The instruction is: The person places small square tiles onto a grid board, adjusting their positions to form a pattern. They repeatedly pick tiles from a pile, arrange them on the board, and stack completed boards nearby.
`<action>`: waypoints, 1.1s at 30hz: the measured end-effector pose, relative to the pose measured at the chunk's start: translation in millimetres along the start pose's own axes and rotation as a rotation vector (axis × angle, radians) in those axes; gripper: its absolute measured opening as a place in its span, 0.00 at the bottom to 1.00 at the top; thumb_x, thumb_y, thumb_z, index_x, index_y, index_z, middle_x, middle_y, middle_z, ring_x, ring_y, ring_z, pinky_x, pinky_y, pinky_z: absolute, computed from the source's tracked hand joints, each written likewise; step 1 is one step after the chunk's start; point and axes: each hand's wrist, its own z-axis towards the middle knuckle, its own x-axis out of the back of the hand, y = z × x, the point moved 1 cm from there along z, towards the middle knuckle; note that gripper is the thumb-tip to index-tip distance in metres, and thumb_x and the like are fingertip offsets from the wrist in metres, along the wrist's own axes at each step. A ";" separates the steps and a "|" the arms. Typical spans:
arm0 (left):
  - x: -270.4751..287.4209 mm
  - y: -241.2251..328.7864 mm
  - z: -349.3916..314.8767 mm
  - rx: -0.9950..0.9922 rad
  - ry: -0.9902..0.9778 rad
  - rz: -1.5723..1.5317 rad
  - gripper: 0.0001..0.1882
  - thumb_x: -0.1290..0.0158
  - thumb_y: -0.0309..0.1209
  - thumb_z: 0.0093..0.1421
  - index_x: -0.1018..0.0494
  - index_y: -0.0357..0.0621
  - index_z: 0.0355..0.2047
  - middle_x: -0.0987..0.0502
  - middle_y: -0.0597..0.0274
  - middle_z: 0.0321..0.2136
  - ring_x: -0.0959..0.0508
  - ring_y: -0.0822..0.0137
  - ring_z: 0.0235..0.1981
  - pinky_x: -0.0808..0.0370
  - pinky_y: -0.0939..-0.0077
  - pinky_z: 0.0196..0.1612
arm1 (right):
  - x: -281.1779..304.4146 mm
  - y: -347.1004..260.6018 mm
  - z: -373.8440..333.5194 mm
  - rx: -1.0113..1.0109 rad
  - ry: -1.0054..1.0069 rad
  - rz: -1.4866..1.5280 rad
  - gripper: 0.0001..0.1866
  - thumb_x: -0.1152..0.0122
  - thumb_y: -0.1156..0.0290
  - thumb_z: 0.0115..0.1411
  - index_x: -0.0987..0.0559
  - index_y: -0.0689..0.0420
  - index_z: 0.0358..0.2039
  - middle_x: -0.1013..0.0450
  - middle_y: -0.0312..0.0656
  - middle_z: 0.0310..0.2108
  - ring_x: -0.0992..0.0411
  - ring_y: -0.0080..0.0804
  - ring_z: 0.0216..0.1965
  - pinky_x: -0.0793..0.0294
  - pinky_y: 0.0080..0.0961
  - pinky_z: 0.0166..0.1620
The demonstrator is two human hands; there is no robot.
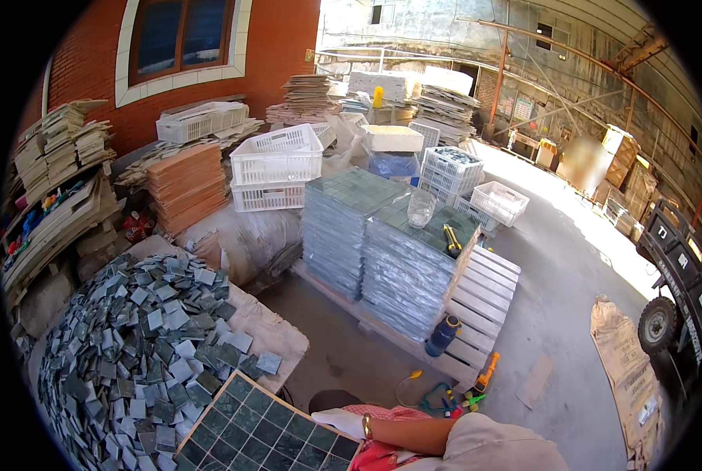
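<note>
A framed board (265, 428) of square dark green tiles, set in a grid with a thin wooden rim, is tilted in front of me at the bottom. My right hand (340, 421), in a white glove with a gold-coloured bracelet at the wrist, grips the board's right edge; the fingertips are partly hidden. My left hand is out of view. Just left of the board spreads a big heap of loose green and grey square tiles (143, 345). Pink-red patterned cloth (378, 414) lies under my right forearm.
Plastic-wrapped stacks of green tile sheets (402, 271) stand on a wooden pallet (480, 302), topped by a clear plastic container (421, 209). A dark blue bottle (443, 336) is beside them. White crates (276, 169) stand behind; a small black cart (681, 275) is at right.
</note>
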 end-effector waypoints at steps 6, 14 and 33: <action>74.2 51.8 -36.2 -0.171 0.142 -0.521 0.36 0.61 0.52 0.68 0.52 0.49 0.71 0.57 0.55 0.72 0.55 0.49 0.71 0.43 0.40 0.63 | -2.4 3.3 12.8 -0.067 -0.062 0.068 0.33 0.48 0.45 0.65 0.26 0.62 0.56 0.29 0.38 0.57 0.34 0.26 0.57 0.39 0.24 0.59; 150.0 96.5 -108.7 -0.405 0.200 -0.799 0.37 0.62 0.53 0.68 0.53 0.50 0.71 0.56 0.55 0.71 0.53 0.50 0.70 0.43 0.42 0.63 | 9.9 10.6 18.9 -0.208 -0.051 0.102 0.34 0.50 0.42 0.65 0.26 0.60 0.57 0.31 0.38 0.59 0.36 0.26 0.59 0.42 0.25 0.61; 219.4 112.7 -200.6 -0.640 0.271 -0.948 0.38 0.63 0.56 0.67 0.54 0.53 0.71 0.53 0.56 0.71 0.49 0.54 0.69 0.42 0.48 0.64 | 5.4 5.4 22.0 -0.233 -0.231 0.387 0.31 0.51 0.42 0.66 0.22 0.58 0.52 0.22 0.38 0.45 0.25 0.23 0.40 0.28 0.23 0.46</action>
